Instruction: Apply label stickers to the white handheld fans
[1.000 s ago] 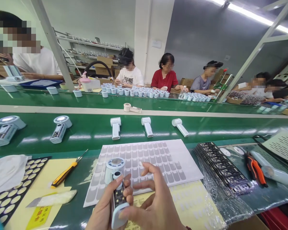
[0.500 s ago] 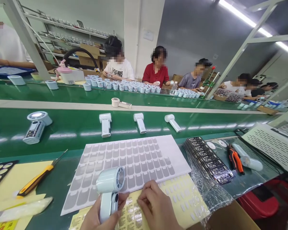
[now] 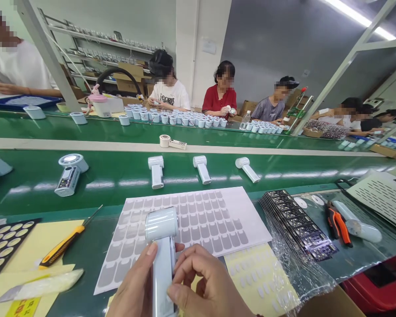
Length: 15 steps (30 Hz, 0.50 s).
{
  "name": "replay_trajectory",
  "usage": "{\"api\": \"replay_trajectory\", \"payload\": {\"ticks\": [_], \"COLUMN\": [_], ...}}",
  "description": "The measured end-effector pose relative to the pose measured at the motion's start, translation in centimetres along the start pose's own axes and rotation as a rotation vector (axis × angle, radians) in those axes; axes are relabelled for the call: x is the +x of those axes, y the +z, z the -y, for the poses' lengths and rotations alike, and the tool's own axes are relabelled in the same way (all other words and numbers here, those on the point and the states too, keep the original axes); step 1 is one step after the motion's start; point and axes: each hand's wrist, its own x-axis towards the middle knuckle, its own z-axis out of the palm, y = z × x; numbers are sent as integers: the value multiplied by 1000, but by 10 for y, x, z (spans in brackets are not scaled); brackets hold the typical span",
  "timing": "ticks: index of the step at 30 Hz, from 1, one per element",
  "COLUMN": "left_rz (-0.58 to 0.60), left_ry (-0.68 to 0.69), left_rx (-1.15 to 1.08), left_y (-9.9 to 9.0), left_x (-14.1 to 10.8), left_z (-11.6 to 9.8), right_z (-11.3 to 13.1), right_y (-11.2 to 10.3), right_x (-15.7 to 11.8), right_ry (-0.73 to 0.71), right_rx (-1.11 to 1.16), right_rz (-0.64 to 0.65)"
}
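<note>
— Turned since a moment ago, the handheld fan (image 3: 161, 255) shows its plain back, head at twelve o'clock.
— Who holds it?
— Left hand (image 3: 135, 288) wraps the handle; right hand (image 3: 204, 286) pinches it from three o'clock, above the sticker sheet (image 3: 198, 220).

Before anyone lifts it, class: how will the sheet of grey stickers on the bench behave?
The sticker sheet looks thin and flat, so it probably flops when lifted by one edge. It seems light, likely sliding on the glossy green bench if pushed.
</note>
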Motion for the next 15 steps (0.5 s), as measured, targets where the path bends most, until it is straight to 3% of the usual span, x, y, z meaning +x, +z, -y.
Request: {"api": "replay_trajectory", "payload": {"ticks": [8,11,13,15], "left_rz": [-3,-41,-73,-48], "left_ry": [35,91,78,45], "left_rx": [-32,-14,23,58], "left_y": [8,16,19,19], "left_x": [6,2,4,14], "left_z": [-10,-14,-19,-27], "right_z": [0,-6,-8,-6], "right_y": [4,8,8,2], "right_x": [14,15,14,14], "right_ry": [-87,-288,-489,-584], "right_rx": [-178,-359,-386,-347], "right_rz": [-17,-64,-158,-286]}}
